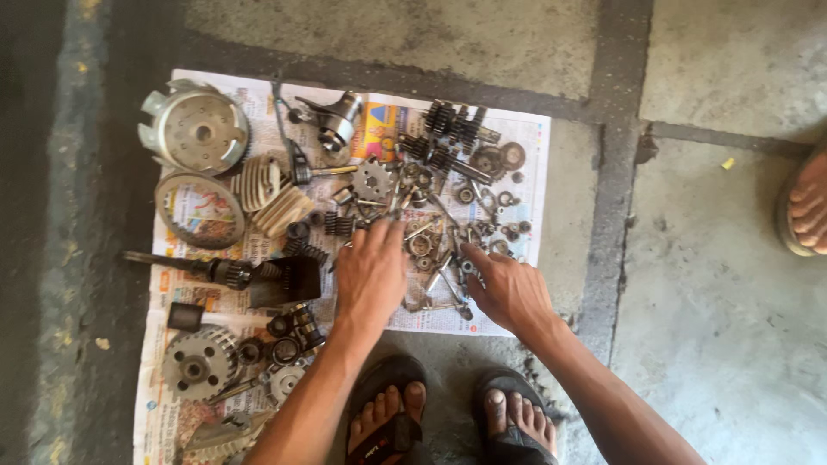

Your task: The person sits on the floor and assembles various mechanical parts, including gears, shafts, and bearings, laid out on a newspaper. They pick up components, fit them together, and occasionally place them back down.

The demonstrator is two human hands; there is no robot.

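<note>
On the newspaper (517, 129) spread on the floor, the small bolts and washers (448, 250) lie near its right edge. Left hand (370, 271) rests flat, fingers together; right hand (508, 288) points one finger at them. Gear shafts (448, 138) lie above, clutch drum (194, 129) far left.

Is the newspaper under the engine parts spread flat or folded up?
Spread flat: the newspaper lies open on the concrete floor, parts scattered across it.

Round clutch drum (195, 129) at top left, gear shafts (452, 138), newspaper sheet (168, 405), concrete floor (706, 258)
</note>
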